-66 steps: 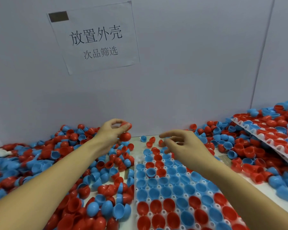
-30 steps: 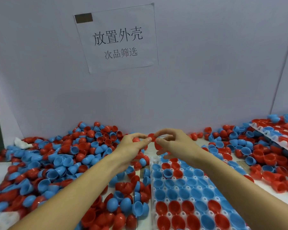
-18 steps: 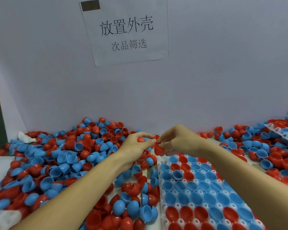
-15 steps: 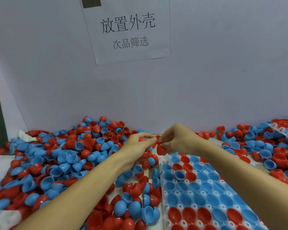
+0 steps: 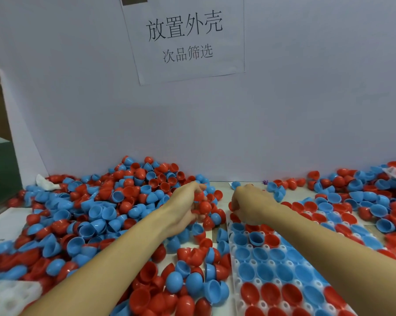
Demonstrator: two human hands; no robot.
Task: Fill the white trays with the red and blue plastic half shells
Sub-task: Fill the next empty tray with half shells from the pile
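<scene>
Red and blue half shells (image 5: 105,213) heaped beside a nearly full white tray (image 5: 281,270).

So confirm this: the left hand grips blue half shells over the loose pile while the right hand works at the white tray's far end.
Not quite. In the head view the left hand grips red half shells, not blue. The right hand is indeed at the white tray's far end.

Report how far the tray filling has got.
Done: nearly every visible pocket of the front tray holds a shell. In hand: the left hand grips red shells; the right hand is curled at the tray's far end, contents hidden. Left: a big loose pile and another tray.
</scene>
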